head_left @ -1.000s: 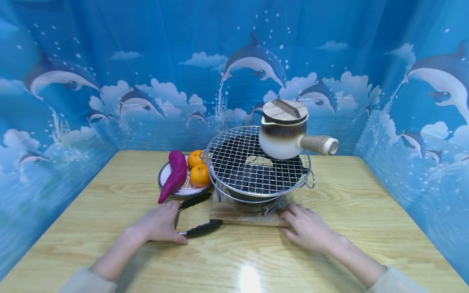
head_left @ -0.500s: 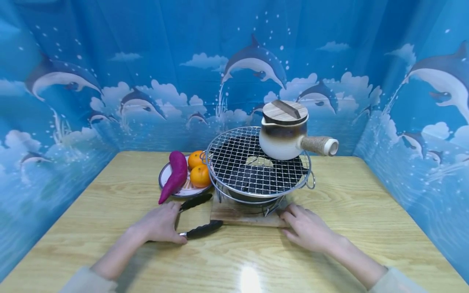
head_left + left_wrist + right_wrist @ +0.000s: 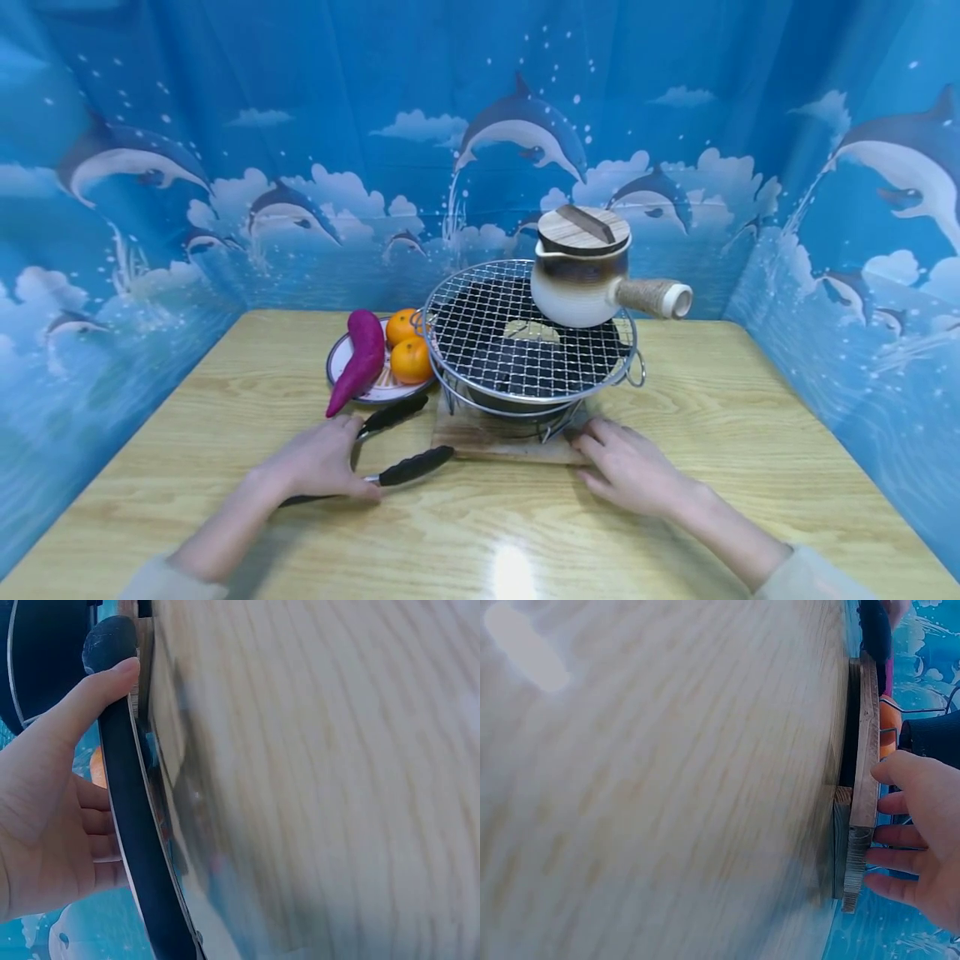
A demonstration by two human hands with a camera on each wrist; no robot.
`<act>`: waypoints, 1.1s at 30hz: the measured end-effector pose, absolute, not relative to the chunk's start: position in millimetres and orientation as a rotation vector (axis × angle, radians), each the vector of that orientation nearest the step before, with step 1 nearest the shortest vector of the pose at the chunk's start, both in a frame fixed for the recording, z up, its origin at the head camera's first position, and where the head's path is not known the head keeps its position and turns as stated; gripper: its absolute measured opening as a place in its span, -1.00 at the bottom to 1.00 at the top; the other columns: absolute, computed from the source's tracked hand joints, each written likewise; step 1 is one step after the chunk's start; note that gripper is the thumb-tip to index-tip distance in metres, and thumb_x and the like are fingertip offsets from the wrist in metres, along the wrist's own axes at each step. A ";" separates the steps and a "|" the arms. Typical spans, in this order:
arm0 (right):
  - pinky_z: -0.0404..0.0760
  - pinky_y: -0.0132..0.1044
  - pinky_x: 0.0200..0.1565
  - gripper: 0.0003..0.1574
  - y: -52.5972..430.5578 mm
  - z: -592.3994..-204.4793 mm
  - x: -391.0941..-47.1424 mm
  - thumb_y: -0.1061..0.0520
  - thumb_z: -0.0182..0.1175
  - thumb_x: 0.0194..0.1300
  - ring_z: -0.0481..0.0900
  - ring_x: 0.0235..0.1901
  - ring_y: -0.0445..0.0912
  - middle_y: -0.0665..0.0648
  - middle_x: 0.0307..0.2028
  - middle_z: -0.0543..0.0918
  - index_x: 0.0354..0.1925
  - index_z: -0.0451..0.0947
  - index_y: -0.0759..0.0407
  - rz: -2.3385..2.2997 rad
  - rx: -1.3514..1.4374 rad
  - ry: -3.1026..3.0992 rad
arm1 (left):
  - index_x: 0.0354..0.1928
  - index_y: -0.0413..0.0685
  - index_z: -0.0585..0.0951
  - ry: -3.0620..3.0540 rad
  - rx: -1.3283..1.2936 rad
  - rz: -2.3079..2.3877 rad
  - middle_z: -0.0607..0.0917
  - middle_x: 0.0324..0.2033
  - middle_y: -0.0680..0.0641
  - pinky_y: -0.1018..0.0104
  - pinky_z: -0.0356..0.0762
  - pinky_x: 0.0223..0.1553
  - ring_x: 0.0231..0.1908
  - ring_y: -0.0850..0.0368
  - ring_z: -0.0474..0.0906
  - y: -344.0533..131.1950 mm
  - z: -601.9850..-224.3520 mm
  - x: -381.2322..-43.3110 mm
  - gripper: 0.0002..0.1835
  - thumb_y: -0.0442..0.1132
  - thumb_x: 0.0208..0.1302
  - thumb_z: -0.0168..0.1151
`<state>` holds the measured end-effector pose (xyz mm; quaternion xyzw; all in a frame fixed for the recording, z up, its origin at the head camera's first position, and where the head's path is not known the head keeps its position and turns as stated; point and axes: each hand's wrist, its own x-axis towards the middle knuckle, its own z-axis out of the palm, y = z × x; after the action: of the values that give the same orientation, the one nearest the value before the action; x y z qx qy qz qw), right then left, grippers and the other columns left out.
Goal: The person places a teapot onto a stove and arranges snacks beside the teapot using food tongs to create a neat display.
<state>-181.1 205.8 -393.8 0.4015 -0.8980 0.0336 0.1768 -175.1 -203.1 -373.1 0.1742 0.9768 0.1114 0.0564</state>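
My left hand (image 3: 318,460) holds a pair of tongs (image 3: 415,467) with black scalloped tips spread apart and pointing right. In the left wrist view the thumb lies on one dark tong arm (image 3: 139,825), with the other fingers behind it. At the right end of a low wooden board (image 3: 510,450), my right hand (image 3: 626,467) touches the edge with fingers fairly straight. The board carries a round grill stove topped by a wire grate (image 3: 517,358). On the grate's right back side sits a side-handled teapot (image 3: 577,287) with a wooden lid.
Left of the stove stands a rimmed plate (image 3: 339,358) bearing a purple sweet potato (image 3: 365,354) and two oranges (image 3: 411,360). The sweet potato's tip hangs over the rim, close to my left hand. A dolphin-print curtain (image 3: 375,167) surrounds the wood-grain table (image 3: 712,392).
My left hand has shifted slightly left with the tongs, whose tips have moved left and up a little in the head view. The right hand, stove and teapot stay put.
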 end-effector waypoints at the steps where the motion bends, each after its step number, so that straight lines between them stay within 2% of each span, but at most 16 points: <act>1: 0.56 -0.15 -0.18 -0.62 205.7 -393.9 -181.0 -0.02 0.31 0.04 0.50 -0.24 -0.06 0.09 -0.26 0.53 -0.21 0.56 0.19 0.092 1.138 -2.542 | 0.17 -0.49 0.32 2.962 0.526 0.341 0.41 0.10 -0.44 -0.16 0.37 0.03 0.06 -0.34 0.39 -203.7 -372.3 -174.5 0.22 0.38 -0.40 0.40; 9: 0.55 -0.12 -0.14 -0.62 204.3 -394.5 -182.5 -0.05 0.29 0.07 0.50 -0.18 -0.05 0.06 -0.23 0.54 -0.18 0.57 0.14 0.071 1.160 -2.537 | 0.20 -0.47 0.29 2.985 0.513 0.381 0.40 0.11 -0.42 -0.13 0.37 0.05 0.08 -0.31 0.38 -207.0 -366.9 -171.0 0.21 0.37 -0.35 0.40; 18: 0.56 -0.13 -0.15 -0.65 204.0 -395.7 -183.4 -0.03 0.31 0.05 0.51 -0.19 -0.05 0.04 -0.24 0.55 -0.20 0.58 0.11 0.101 1.182 -2.503 | 0.22 -0.52 0.23 3.051 0.501 0.388 0.36 0.13 -0.49 -0.17 0.31 0.09 0.11 -0.37 0.33 -206.6 -358.1 -172.4 0.22 0.29 -0.33 0.44; 23: 0.56 -0.14 -0.16 -0.64 203.7 -395.2 -183.2 -0.02 0.31 0.05 0.51 -0.19 -0.04 0.05 -0.24 0.55 -0.20 0.58 0.13 0.101 1.182 -2.505 | 0.20 -0.57 0.23 3.086 0.414 0.362 0.40 0.07 -0.51 -0.19 0.35 0.03 0.06 -0.39 0.36 -205.6 -352.8 -174.4 0.24 0.31 -0.33 0.44; 33: 0.51 -0.06 -0.03 -0.58 206.7 -393.7 -184.5 -0.04 0.31 0.03 0.50 -0.15 -0.01 0.07 -0.22 0.53 -0.17 0.56 0.14 0.095 1.238 -2.518 | 0.09 -0.57 0.34 3.182 0.274 0.330 0.48 -0.07 -0.48 -0.17 0.44 -0.10 -0.08 -0.34 0.45 -210.6 -345.1 -177.7 0.13 0.33 -0.28 0.41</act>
<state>-184.5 206.7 -393.7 0.4349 -0.8844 0.0332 0.1662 -177.7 -210.6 -345.1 0.0853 0.9905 0.1026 -0.0344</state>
